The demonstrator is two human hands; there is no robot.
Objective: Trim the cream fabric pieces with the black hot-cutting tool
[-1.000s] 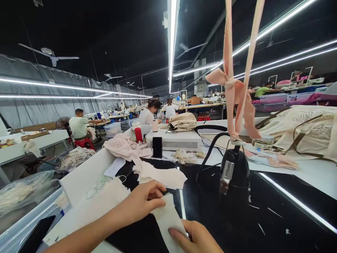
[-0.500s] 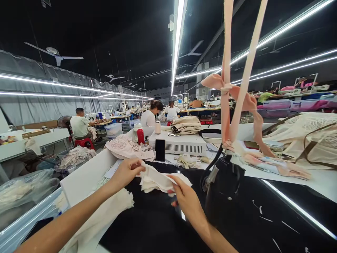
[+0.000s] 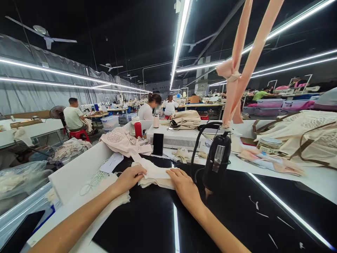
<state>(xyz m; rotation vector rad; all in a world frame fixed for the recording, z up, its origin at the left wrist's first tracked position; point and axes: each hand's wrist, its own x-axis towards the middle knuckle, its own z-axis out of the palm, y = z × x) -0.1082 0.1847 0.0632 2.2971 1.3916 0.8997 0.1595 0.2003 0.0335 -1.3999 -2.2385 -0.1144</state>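
Note:
Cream-white fabric pieces (image 3: 156, 171), stacked in a small layered pile, lie on the glossy black tabletop (image 3: 147, 218) between my hands. My left hand (image 3: 131, 179) has its thumb and fingers closed on the pile's left edge. At the other end, my right hand (image 3: 185, 187) rests palm down, fingers stretched over the top piece. Just right of that hand hangs a black device (image 3: 217, 160) with a cord, tied to peach cloth strips (image 3: 233, 77). Under my left forearm lies more cream cloth (image 3: 122, 200).
A phone (image 3: 158, 144) leans on a white vented box (image 3: 179, 140). Left of it are a red bottle (image 3: 138, 130) and pink lace fabric (image 3: 118, 140). A jar (image 3: 269, 144) and garments (image 3: 305, 135) lie right. Thread scraps dot the tabletop. Several people sit at machines beyond.
The fabric pieces, held up between both hands before, now lie on the tabletop. My right hand has flattened onto them. The hanging black device has swung and turned, and the view has shifted.

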